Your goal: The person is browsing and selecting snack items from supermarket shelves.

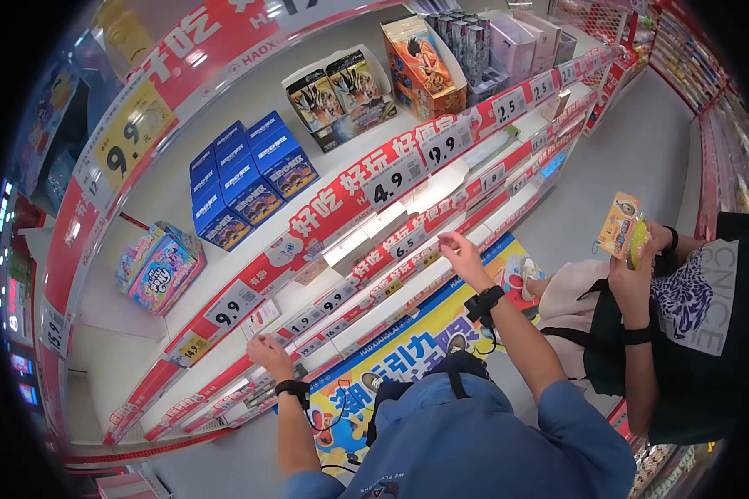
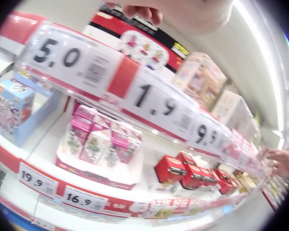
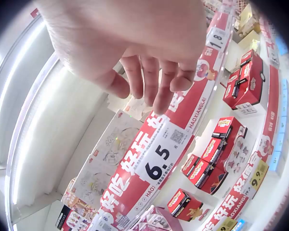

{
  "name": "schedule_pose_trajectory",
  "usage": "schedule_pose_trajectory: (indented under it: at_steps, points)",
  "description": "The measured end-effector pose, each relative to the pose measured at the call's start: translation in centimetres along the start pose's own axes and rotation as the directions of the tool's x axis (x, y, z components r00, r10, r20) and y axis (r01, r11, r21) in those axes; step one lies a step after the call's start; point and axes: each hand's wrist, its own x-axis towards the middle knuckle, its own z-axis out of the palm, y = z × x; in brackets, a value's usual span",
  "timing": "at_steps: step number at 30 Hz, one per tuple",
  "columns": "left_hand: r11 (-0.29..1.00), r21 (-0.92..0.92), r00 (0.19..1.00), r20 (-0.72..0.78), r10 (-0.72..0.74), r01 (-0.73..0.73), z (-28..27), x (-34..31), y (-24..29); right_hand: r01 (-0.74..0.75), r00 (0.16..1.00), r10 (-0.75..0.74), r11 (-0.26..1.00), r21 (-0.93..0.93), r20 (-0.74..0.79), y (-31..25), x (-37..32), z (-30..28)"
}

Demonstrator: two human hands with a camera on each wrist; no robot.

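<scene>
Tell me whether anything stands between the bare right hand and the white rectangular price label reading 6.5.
Nothing visible does. In the right wrist view, the white rectangular price label shows fully on the red shelf-edge strip, and no object appears between it and the bare right hand.

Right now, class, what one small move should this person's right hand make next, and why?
Perhaps ease the right hand forward over the 6.5 tag toward the white box. The hand appears to hold nothing, its fingers are loosely bent near the tag's strip, and the box stands behind it, so that seems a short reach.
</scene>
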Motion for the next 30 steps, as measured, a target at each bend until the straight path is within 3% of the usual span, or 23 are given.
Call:
schedule_pose_trajectory:
  at_steps: [1,2,3,4,5,6,7,8,9,10,13,18,20,23,29,30]
  points:
    - [0.978,-0.204,0.991,0.11,0.07,-0.046,0.1,-0.2,3.1,0.005,0.999,-0.006,1.0,0.006,0.053,-1.3,0.9,0.3]
    - [0.93,-0.366,0.968,0.241,0.072,0.022,0.6,-0.4,6.3,-0.009,0.995,0.005,0.999,0.038,0.101,-0.7,2.4,1.2]
    - [0.914,-0.403,0.951,0.265,0.16,-0.042,0.7,-0.3,9.8,0.07,0.993,-0.075,0.996,0.057,0.089,-0.5,3.7,1.9]
    - [0.868,-0.494,0.928,0.346,0.139,0.054,0.6,0.3,13.2,0.016,0.993,-0.016,1.0,0.004,0.119,-2.0,4.9,2.1]
    - [0.859,-0.503,0.932,0.348,0.099,0.096,2.0,0.5,14.9,-0.022,0.994,0.026,0.999,-0.037,0.104,-1.3,6.0,2.9]
    - [0.842,-0.489,0.918,0.396,-0.018,0.227,3.3,0.9,16.4,0.064,0.997,-0.061,0.996,-0.056,0.053,-0.4,7.0,3.8]
    - [0.761,-0.509,0.866,0.482,-0.135,0.402,4.6,1.6,17.6,0.064,0.997,-0.06,0.996,-0.068,0.049,-1.3,7.3,4.0]
    - [0.767,-0.449,0.832,0.522,-0.19,0.457,4.8,2.3,19.1,0.054,0.994,-0.043,0.993,-0.103,0.102,-1.7,7.6,4.2]
    - [0.81,-0.409,0.844,0.504,-0.182,0.419,6.3,2.6,19.3,0.002,0.991,0.015,0.992,-0.123,0.132,-2.8,7.7,4.2]
    - [0.76,-0.462,0.827,0.536,-0.172,0.458,6.9,3.1,20.1,0.013,0.994,0.001,0.993,-0.116,0.113,-2.6,7.8,4.6]
    - [0.732,-0.36,0.754,0.579,-0.31,0.578,9.0,4.2,19.8,0.004,0.993,0.012,0.992,-0.129,0.118,-2.3,8.7,4.9]
    - [0.793,-0.325,0.81,0.487,-0.327,0.515,11.5,3.6,19.1,-0.007,0.968,0.062,0.975,-0.223,0.243,-2.2,9.7,4.8]
    - [0.771,-0.362,0.807,0.502,-0.312,0.523,11.4,3.6,19.1,0.007,0.952,0.079,0.961,-0.276,0.297,-2.3,9.8,4.6]
    - [0.762,-0.25,0.68,0.662,-0.315,0.597,10.2,4.5,19.7,-0.001,0.96,0.077,0.962,-0.273,0.269,-2.5,9.7,4.4]
    - [0.744,-0.361,0.737,0.626,-0.253,0.562,9.6,4.3,20.8,-0.001,0.959,0.1,0.937,-0.348,0.265,-3.4,10.2,4.3]
    - [0.715,-0.321,0.669,0.693,-0.27,0.621,9.6,4.7,20.5,-0.021,0.948,0.129,0.937,-0.349,0.29,-3.9,10.4,4.0]
